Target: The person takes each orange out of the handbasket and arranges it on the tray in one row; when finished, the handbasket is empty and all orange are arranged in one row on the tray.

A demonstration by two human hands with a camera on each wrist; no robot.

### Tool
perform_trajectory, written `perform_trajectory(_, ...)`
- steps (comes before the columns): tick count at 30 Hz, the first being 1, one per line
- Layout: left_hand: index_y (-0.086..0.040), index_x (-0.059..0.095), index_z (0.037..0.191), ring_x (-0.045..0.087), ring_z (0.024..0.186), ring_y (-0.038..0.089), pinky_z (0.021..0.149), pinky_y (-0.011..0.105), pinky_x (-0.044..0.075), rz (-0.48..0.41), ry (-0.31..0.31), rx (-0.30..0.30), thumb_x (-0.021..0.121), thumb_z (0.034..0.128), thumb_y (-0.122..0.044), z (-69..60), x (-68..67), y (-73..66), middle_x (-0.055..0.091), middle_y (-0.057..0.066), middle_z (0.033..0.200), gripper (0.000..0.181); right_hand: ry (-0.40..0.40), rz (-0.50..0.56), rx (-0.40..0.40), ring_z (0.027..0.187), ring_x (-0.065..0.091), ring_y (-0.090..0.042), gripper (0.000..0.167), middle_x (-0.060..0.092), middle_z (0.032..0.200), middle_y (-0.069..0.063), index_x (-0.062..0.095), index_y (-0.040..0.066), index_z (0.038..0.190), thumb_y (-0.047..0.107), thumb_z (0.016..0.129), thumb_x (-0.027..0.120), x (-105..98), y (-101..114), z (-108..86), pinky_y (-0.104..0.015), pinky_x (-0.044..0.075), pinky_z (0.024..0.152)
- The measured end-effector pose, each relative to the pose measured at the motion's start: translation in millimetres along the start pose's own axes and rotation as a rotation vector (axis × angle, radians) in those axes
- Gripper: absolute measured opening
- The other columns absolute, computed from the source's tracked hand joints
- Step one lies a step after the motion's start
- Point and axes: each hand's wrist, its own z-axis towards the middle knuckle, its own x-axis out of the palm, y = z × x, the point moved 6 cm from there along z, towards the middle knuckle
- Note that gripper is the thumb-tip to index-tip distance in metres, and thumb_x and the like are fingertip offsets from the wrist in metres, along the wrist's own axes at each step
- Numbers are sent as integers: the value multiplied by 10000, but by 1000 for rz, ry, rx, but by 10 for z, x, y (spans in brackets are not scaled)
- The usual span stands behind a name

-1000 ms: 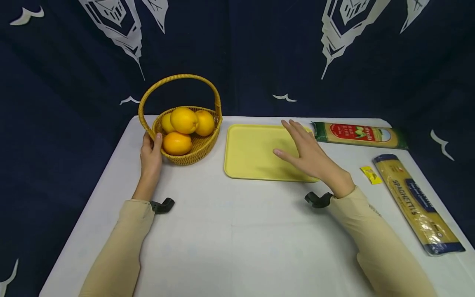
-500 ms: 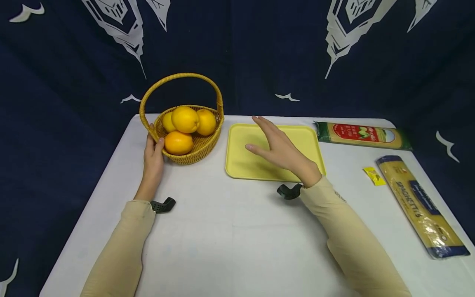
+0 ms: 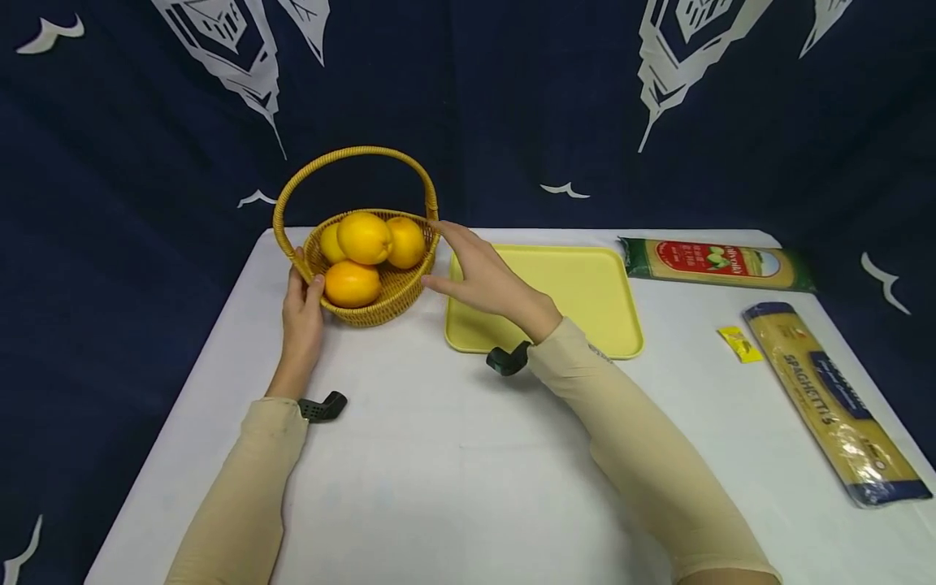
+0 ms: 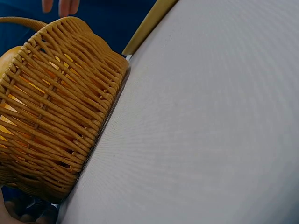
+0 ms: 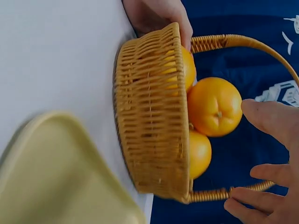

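A wicker basket (image 3: 387, 305) with a tall handle stands at the table's back left, holding several oranges (image 3: 363, 238). My left hand (image 3: 301, 325) grips its left rim, thumb on the near side. At the basket's right edge my right hand (image 3: 486, 276) hovers, fingers spread and holding nothing, partly above the yellow tray (image 3: 592, 301). In the right wrist view, the right hand (image 5: 271, 163) is beside the top orange (image 5: 215, 106), with a thumb or finger near it; contact is hard to tell. The left wrist view shows the basket's woven side (image 4: 65, 102).
A green-ended pasta pack (image 3: 720, 264) lies at the back right. A small yellow packet (image 3: 740, 344) sits beside a long spaghetti pack (image 3: 834, 402) on the right side of the white table (image 3: 409, 487). A dark blue patterned cloth (image 3: 497, 106) hangs behind.
My right hand has moved left across the tray to the basket's right edge, its fingers still spread. The left hand stays on the basket, which has hardly moved.
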Motion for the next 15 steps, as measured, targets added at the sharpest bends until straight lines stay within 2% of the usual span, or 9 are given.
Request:
perform_trajectory(10,-175,168,1708,240,1606,174,1324,335,209,-17,-2,4,421,1138,-234,11,-8,11,198,56,1766,627,5,8,-59,1546,387,-281,836,365,1696,-111,293,93,1658,279,987,756,117,248,528,-418,311,1294)
perform_trajectory(15,-155,176,1706,241,1606,183,1325,337,207,-29,-10,16,423,1135,-218,6,0,9,203,66,1765,625,59,-18,-121,1590,301,-255,855,339,1706,-104,300,91,1654,176,958,789,199,324,710,-385,240,1320)
